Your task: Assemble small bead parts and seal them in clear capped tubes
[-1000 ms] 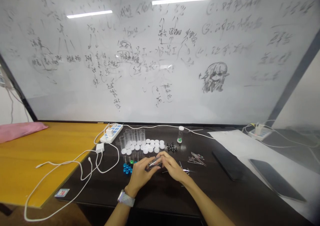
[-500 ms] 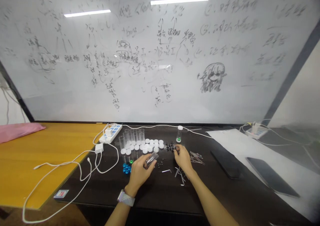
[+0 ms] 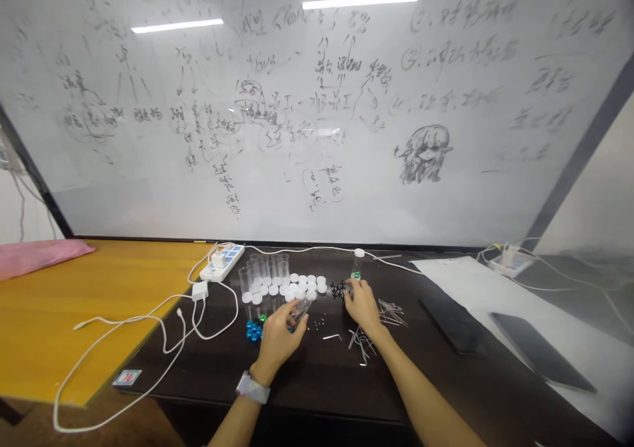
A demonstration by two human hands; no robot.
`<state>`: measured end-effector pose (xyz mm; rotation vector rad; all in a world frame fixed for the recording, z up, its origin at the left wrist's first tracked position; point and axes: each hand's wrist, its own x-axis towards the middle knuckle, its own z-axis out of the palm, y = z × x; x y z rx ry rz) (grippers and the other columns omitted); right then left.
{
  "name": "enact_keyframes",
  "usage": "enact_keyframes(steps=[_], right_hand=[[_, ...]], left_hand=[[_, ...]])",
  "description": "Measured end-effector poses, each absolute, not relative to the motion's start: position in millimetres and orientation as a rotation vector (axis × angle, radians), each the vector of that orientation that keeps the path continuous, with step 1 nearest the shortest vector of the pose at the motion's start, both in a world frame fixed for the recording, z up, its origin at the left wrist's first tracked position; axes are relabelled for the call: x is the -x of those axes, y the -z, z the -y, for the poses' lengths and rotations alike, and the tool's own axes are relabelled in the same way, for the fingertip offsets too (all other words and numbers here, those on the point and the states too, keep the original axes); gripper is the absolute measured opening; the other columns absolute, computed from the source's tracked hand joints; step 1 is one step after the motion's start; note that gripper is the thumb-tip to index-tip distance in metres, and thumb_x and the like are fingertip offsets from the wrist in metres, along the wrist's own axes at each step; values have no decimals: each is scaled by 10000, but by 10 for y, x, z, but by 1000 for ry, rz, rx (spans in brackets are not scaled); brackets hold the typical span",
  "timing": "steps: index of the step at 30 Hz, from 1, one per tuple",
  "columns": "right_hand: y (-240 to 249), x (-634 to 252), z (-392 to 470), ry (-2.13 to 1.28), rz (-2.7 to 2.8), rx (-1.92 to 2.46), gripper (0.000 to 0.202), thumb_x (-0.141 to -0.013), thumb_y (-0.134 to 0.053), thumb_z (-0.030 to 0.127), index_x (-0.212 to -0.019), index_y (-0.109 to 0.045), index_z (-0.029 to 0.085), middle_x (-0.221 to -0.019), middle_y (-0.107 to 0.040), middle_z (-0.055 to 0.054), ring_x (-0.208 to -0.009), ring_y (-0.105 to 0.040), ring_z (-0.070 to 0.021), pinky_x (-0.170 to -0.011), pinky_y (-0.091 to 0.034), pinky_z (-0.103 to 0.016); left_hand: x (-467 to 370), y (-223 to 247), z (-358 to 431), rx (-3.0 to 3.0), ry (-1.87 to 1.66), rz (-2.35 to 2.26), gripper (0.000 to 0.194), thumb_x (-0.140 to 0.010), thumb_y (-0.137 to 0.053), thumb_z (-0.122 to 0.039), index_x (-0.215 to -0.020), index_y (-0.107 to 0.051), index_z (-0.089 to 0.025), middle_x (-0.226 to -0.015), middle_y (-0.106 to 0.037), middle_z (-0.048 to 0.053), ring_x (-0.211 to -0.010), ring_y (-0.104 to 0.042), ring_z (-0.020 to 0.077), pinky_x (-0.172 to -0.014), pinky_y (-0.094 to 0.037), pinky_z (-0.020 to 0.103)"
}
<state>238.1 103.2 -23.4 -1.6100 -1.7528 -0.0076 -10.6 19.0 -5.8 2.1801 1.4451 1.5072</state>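
My left hand [image 3: 281,335] is wrapped round a clear tube [image 3: 302,308], which it holds tilted above the dark table. My right hand [image 3: 361,305] has its fingertips at the right edge of a pile of small black pieces [image 3: 337,290]; whatever they may pinch is too small to make out. White round caps [image 3: 311,280] lie in rows behind my left hand, beside several upright clear tubes [image 3: 270,269]. Blue balls [image 3: 254,331] and a green one [image 3: 263,318] sit left of my left hand. A capped tube [image 3: 358,263] with something green inside stands behind my right hand.
Thin metal pins [image 3: 391,312], short strips [image 3: 361,346] and an L-shaped key [image 3: 332,337] lie near my right forearm. Two dark phones [image 3: 453,325] are at the right, one on white paper [image 3: 475,282]. White cables [image 3: 163,338] and a power strip [image 3: 222,262] occupy the left.
The tube in my left hand has tipped more upright and moved slightly up. My right hand stays by the black pieces, and the whole view has shifted a little.
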Motion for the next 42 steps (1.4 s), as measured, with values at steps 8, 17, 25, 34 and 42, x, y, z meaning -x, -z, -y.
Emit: enact_keyframes(steps=[8, 17, 25, 34, 42], right_hand=[[99, -1806, -944, -170, 2258, 1301, 292, -904, -605, 200, -1193, -635, 234, -1058, -635, -98, -994, -601, -252, -853, -453, -314], [116, -2000, -885, -375, 2216, 1112, 239, -912, -563, 168, -1136, -632, 215, -1056, -605, -67, -986, -583, -213, -902, -448, -326], [-95, -2332, -534, -651, 2416, 1022, 49, -778, -710, 177, -795, -688, 218, -811, -621, -1, -743, -576, -177, -682, -432, -265], [-163, -2181, -391, -495, 2120, 1034, 161, -954, -456, 195, -902, -606, 221, -750, -612, -1, -673, -550, -179, -658, -424, -279], [-357, -2121, -426, -453, 2108, 884, 219, -977, -491, 289, -947, -701, 234, -935, -715, -53, -898, -634, -227, -837, -468, -349]], left_hand=[[138, 121, -228, -2128, -1436, -1372, 475, -791, -752, -423, -1215, -641, -241, -938, -729, 47, -656, -666, 173, -597, -592, 297], [151, 182, -282, -2065, -1457, -1334, 567, -707, -839, -373, -1221, -642, -240, -971, -738, 41, -726, -689, 191, -656, -619, 323], [175, 204, -282, -2137, -1435, -1366, 598, -715, -843, -348, -1263, -625, -253, -1010, -737, 49, -778, -699, 214, -718, -612, 355], [164, 108, -208, -2273, -1321, -1351, 587, -764, -806, -277, -1313, -601, -311, -1035, -731, 32, -824, -690, 225, -797, -581, 375], [142, 62, -172, -2304, -1284, -1299, 582, -769, -799, -260, -1315, -603, -307, -1043, -726, 36, -911, -689, 241, -833, -564, 372]])
